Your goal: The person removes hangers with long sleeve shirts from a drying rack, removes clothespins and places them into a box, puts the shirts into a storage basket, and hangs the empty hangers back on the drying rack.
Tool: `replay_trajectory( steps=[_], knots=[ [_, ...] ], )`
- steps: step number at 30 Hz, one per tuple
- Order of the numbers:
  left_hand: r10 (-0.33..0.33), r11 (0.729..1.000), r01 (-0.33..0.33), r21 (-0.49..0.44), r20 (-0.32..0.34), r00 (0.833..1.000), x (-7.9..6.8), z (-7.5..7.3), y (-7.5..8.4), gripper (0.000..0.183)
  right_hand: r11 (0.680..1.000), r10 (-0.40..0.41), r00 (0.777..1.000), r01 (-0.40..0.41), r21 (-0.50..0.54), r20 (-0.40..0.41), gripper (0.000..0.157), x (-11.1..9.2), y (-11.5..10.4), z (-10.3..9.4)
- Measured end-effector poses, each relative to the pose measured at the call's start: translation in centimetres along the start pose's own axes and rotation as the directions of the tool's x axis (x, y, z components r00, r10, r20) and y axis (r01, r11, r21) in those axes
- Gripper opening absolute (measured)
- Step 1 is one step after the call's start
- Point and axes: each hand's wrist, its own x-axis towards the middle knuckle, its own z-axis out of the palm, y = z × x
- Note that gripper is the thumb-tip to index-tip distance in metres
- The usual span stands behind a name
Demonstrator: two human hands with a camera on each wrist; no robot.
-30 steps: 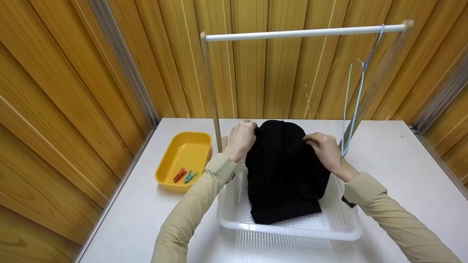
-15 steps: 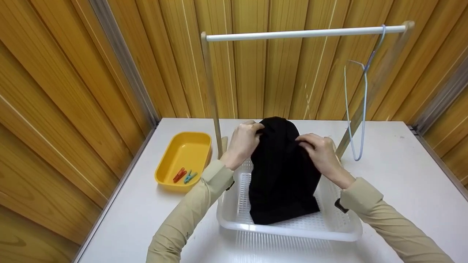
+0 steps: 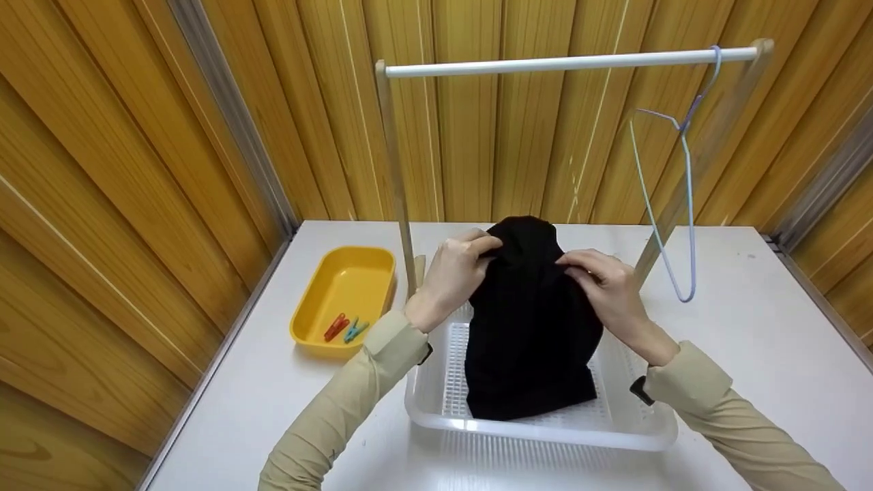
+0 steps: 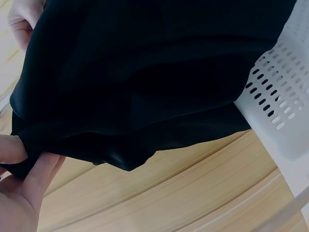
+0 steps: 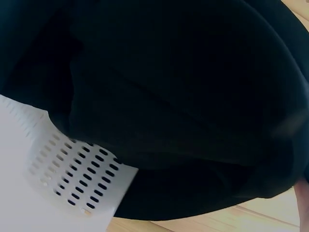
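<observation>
A black cloth garment [image 3: 528,334] hangs between both hands, its lower end resting in the white perforated basket [image 3: 545,431]; its exact kind cannot be told. My left hand [image 3: 453,273] pinches its upper left edge between thumb and fingers, which also shows in the left wrist view, where the left hand [image 4: 24,193] grips a fold of the cloth. On the other side my right hand [image 3: 607,286] pinches the upper right edge. Dark fabric [image 5: 183,96] fills most of the right wrist view, with only a sliver of the right hand [image 5: 302,203] showing.
Behind the basket stands a rack with a white rail [image 3: 566,63]. A pale blue hanger [image 3: 690,211] hangs near its right end. To the left, a yellow tray [image 3: 320,286] holds a red clothespin [image 3: 336,327] and a teal clothespin [image 3: 355,331]. Wood-patterned walls enclose the table.
Both hands have shifted their pinch, and the left has moved slightly right, bunching the garment's top narrower. The hanger has swung round and now shows more of its width.
</observation>
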Motion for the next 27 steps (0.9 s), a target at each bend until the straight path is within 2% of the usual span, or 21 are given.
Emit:
replay_trajectory(
  steps=[3, 6, 8, 10, 12, 14, 17, 21, 24, 27],
  knots=[
    [0.032, 0.999, -0.031, -0.025, 0.051, 0.998, -0.7, 0.2, 0.5, 0.021, 0.999, -0.032, 0.998, 0.031, 0.021, 0.061, 0.031, -0.4, -0.4, -0.3],
    [0.063, 0.998, -0.060, -0.020, 0.144, 0.988, -1.4, 0.5, 0.9, 0.022, 0.997, -0.068, 0.986, 0.062, 0.043, 0.154, 0.032, -0.9, -0.6, -0.4],
    [0.102, 0.995, -0.100, -0.021, 0.221, 0.970, -2.0, 0.9, 1.2, 0.024, 0.994, -0.108, 0.968, 0.099, 0.051, 0.224, 0.033, -1.2, -0.7, -0.3],
    [0.150, 0.988, -0.149, -0.024, 0.305, 0.941, -2.5, 1.2, 1.3, 0.026, 0.988, -0.152, 0.940, 0.142, 0.056, 0.304, 0.033, -1.6, -0.8, -0.3],
    [0.211, 0.977, -0.210, -0.045, 0.379, 0.901, -3.0, 1.6, 1.3, 0.027, 0.983, -0.185, 0.903, 0.172, 0.068, 0.388, 0.033, -1.9, -0.9, -0.2],
    [0.250, 0.966, -0.255, -0.050, 0.443, 0.861, -3.5, 1.9, 1.2, 0.025, 0.982, -0.189, 0.858, 0.169, 0.086, 0.477, 0.033, -2.2, -0.9, -0.2],
    [0.275, 0.956, -0.290, -0.052, 0.514, 0.813, -4.2, 2.4, 1.0, 0.023, 0.991, -0.131, 0.791, 0.116, 0.063, 0.598, 0.030, -2.6, -0.9, -0.2],
    [0.242, 0.962, -0.267, -0.051, 0.606, 0.758, -5.0, 3.0, 0.9, 0.017, 1.000, -0.011, 0.697, 0.028, -0.012, 0.717, 0.024, -3.1, -0.8, -0.1],
    [0.184, 0.972, -0.234, -0.022, 0.691, 0.699, -5.5, 3.3, 1.0, 0.015, 0.998, 0.061, 0.623, -0.025, -0.058, 0.780, 0.018, -3.5, -0.7, 0.1],
    [0.127, 0.981, -0.194, -0.001, 0.760, 0.638, -5.7, 3.4, 1.2, 0.021, 0.995, 0.102, 0.554, -0.077, -0.071, 0.826, 0.014, -3.8, -0.7, 0.1]
  ],
)
